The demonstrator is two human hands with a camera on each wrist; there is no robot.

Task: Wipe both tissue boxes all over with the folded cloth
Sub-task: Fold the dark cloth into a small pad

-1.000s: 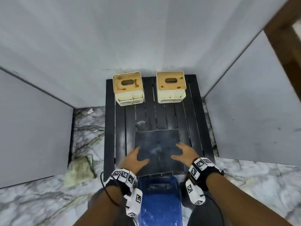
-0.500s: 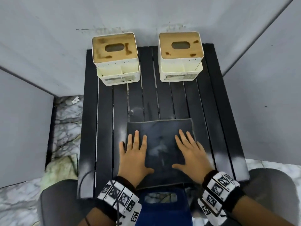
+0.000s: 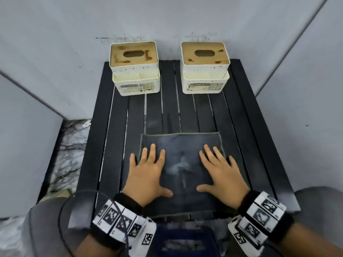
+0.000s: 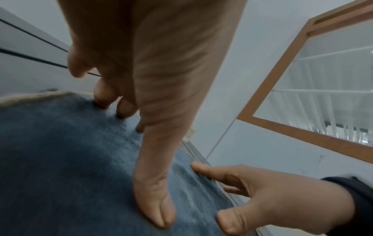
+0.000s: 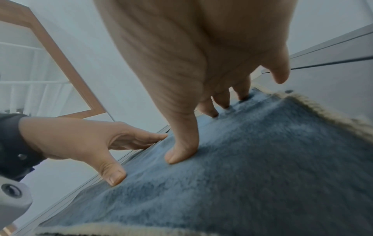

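Two cream tissue boxes with stained wooden lids stand at the far edge of the black slatted table (image 3: 259,145): the left box (image 3: 135,69) and the right box (image 3: 205,67). A dark blue-grey cloth (image 3: 181,169) lies flat near the table's front edge. My left hand (image 3: 148,173) rests flat on its left side with fingers spread. My right hand (image 3: 220,173) lies flat on its right side. In the wrist views the left hand (image 4: 151,111) and the right hand (image 5: 191,95) press the fuzzy cloth (image 4: 60,159) (image 5: 262,159) with straight fingers.
Grey-white walls close in behind and on both sides of the table. Marble floor (image 3: 72,145) shows at the left. A blue crate (image 3: 183,240) sits below the table's front edge between my wrists. A wood-framed window (image 4: 302,79) shows in the wrist views.
The view has moved forward and closer over the table. My hands slid from the cloth's near corners up onto it and now lie flat with fingers spread.
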